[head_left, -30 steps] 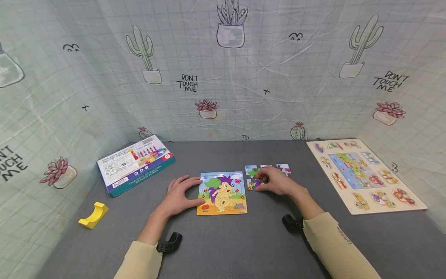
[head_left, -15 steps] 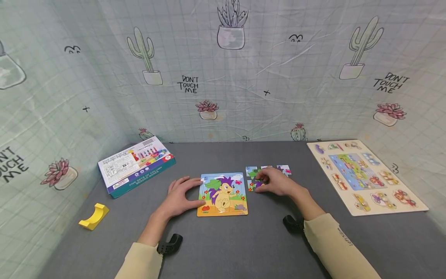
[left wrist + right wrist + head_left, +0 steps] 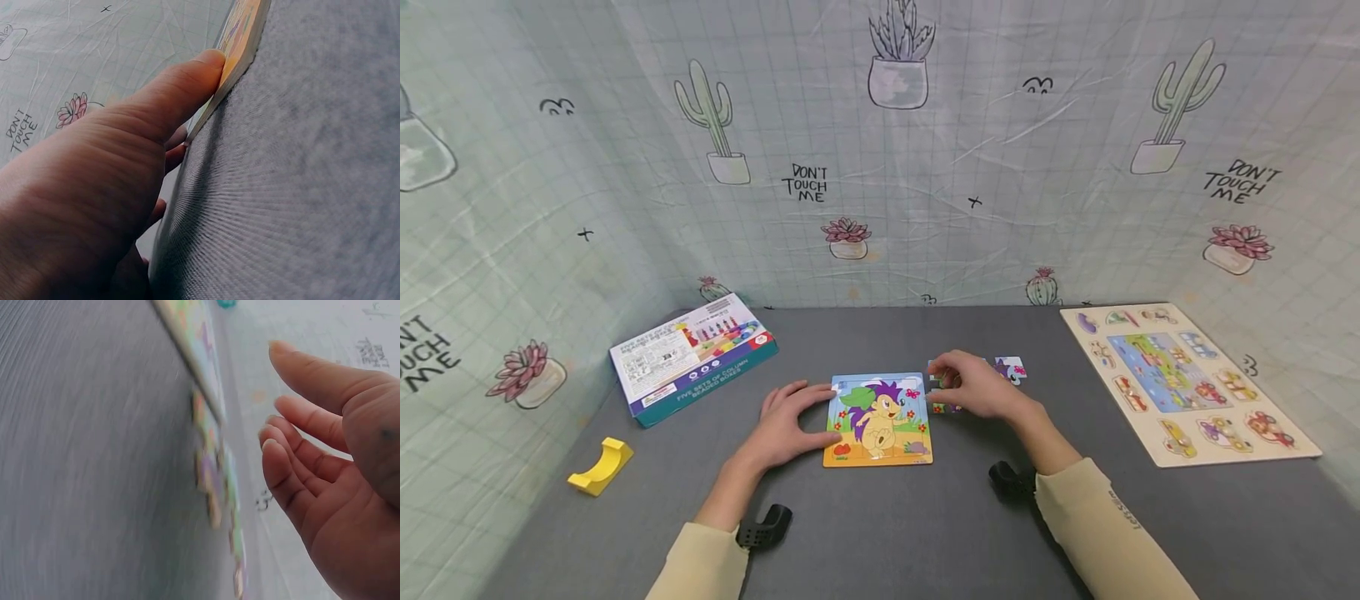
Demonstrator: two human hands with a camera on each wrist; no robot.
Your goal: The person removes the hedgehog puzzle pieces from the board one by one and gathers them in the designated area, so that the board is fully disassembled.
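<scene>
The hedgehog puzzle board (image 3: 880, 418) lies flat in the middle of the table. Along its left side rests my left hand (image 3: 778, 427), thumb near the lower corner and forefinger at the upper one. In the left wrist view, the thumb (image 3: 187, 84) touches the edge of the board (image 3: 239, 50). Just right of the board, my right hand (image 3: 977, 385) hovers over loose puzzle pieces (image 3: 1011, 368), partly hiding them. The right wrist view shows that hand (image 3: 337, 450) with thumb and fingers apart, nothing between them, and blurred pieces (image 3: 209, 472) beside it.
At the back left lies a bead-game box (image 3: 692, 358), with a yellow curved block (image 3: 602, 467) in front of it. A large wooden picture board (image 3: 1180, 383) lies on the right. Patterned cloth (image 3: 973, 242) hangs behind the grey table.
My right hand has shifted left and slightly up from the loose pieces toward the puzzle board, and its thumb and fingers show apart. My left hand stays at the board's side.
</scene>
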